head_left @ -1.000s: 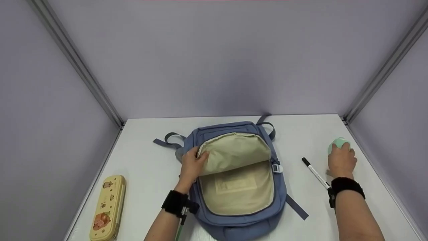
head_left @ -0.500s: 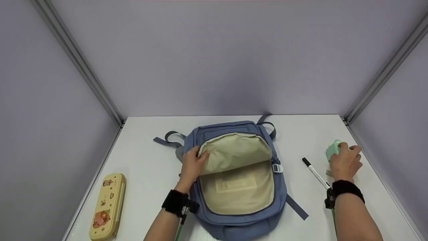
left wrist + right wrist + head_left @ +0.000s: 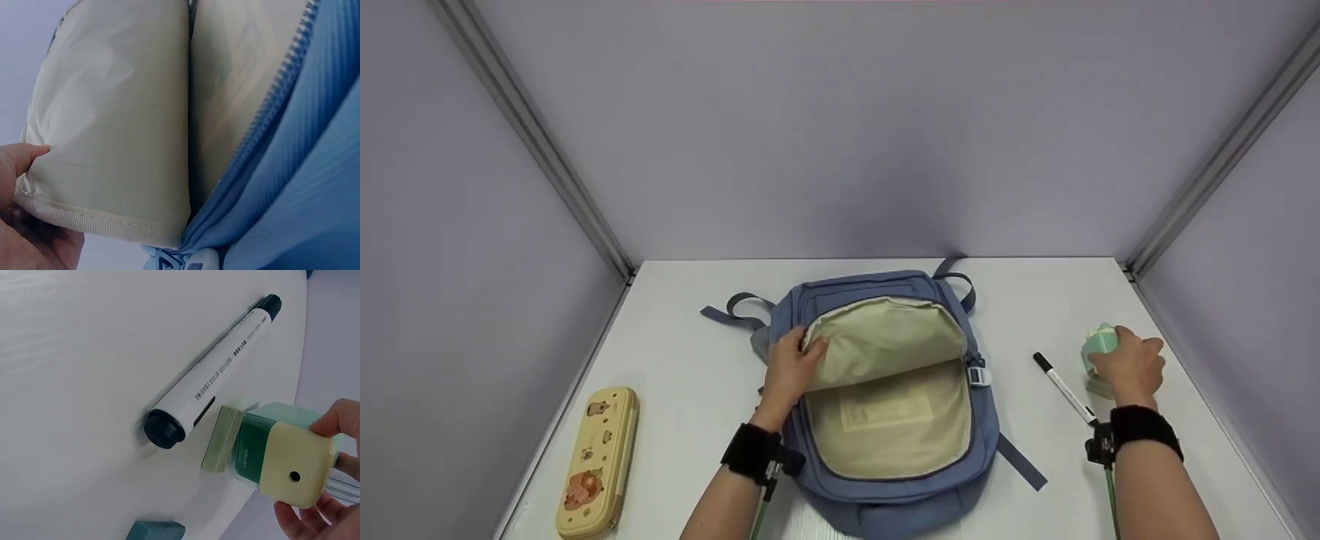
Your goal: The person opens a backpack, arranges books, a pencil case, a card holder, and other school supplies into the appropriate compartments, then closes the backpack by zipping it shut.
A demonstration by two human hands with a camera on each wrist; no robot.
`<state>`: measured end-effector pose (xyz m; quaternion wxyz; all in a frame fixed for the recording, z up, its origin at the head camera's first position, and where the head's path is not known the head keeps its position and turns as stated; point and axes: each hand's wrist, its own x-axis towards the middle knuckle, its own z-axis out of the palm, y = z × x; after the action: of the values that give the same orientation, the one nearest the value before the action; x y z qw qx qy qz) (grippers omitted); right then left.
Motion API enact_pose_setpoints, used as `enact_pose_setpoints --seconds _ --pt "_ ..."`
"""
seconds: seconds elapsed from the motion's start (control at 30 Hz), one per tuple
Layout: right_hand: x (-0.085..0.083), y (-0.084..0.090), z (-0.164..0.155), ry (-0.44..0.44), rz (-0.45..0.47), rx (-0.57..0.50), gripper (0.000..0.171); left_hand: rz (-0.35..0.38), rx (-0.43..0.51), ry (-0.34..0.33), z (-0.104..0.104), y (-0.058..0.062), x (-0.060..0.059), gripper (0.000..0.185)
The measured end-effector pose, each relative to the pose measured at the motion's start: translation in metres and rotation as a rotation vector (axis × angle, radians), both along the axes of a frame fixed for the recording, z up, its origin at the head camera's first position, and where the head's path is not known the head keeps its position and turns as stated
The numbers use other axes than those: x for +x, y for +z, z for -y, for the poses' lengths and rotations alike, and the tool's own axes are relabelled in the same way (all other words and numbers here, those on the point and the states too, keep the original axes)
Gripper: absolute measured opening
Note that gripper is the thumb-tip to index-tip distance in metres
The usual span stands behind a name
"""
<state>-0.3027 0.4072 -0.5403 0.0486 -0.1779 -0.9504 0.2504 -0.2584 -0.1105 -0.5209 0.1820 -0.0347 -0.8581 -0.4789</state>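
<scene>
A blue backpack [image 3: 900,491] lies on the table with its front compartment unzipped. My left hand [image 3: 793,369] pinches the edge of its cream-lined flap [image 3: 892,337] and holds it folded back; in the left wrist view the thumb [image 3: 28,154] lies on the lining, the other fingers behind the hem. At the right, my right hand [image 3: 1132,366] grips a green and cream pencil sharpener [image 3: 298,464], its round pencil hole facing the wrist camera. Beside the sharpener is a flat pale green block [image 3: 222,439]. A white marker with black ends [image 3: 1065,390] lies left of that hand.
A yellow pencil case [image 3: 598,461] with cartoon pictures lies at the left. Backpack straps [image 3: 1021,461] spread over the white table [image 3: 690,420]. A teal block [image 3: 154,530] shows at the right wrist view's bottom edge. Grey panels [image 3: 877,135] enclose the back and sides.
My right hand has shifted its hold on the pencil sharpener, fingers lifting and closing again, and the sharpener has come slightly left and nearer. My left hand keeps holding the flap in place.
</scene>
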Motion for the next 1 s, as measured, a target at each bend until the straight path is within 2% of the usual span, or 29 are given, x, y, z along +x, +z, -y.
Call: enact_pose_setpoints --seconds 0.2,0.37,0.5,0.7,0.77,0.87,1.0 --pt "0.004 0.003 0.009 -0.007 -0.096 -0.051 0.069 0.014 0.008 -0.012 0.000 0.002 0.000 0.027" --pt "0.004 0.021 0.026 -0.048 -0.250 -0.178 0.065 0.015 -0.009 -0.004 -0.001 0.003 0.000 0.026" --pt "0.011 0.038 0.042 -0.028 -0.330 -0.268 0.063 -0.005 -0.032 0.012 0.000 0.003 -0.002 0.027" --pt "0.029 0.054 0.071 0.082 -0.445 -0.359 0.059 -0.037 -0.039 0.029 -0.001 0.006 -0.004 0.029" --pt "0.035 0.058 0.080 0.135 -0.458 -0.401 0.058 -0.042 -0.040 0.033 -0.002 0.008 -0.005 0.029" --pt "0.045 0.060 0.095 0.232 -0.437 -0.531 0.057 -0.041 -0.041 0.035 -0.003 0.013 -0.008 0.029" --pt "0.057 0.057 0.111 0.356 -0.344 -0.756 0.057 -0.048 -0.045 0.034 -0.003 0.021 -0.010 0.028"
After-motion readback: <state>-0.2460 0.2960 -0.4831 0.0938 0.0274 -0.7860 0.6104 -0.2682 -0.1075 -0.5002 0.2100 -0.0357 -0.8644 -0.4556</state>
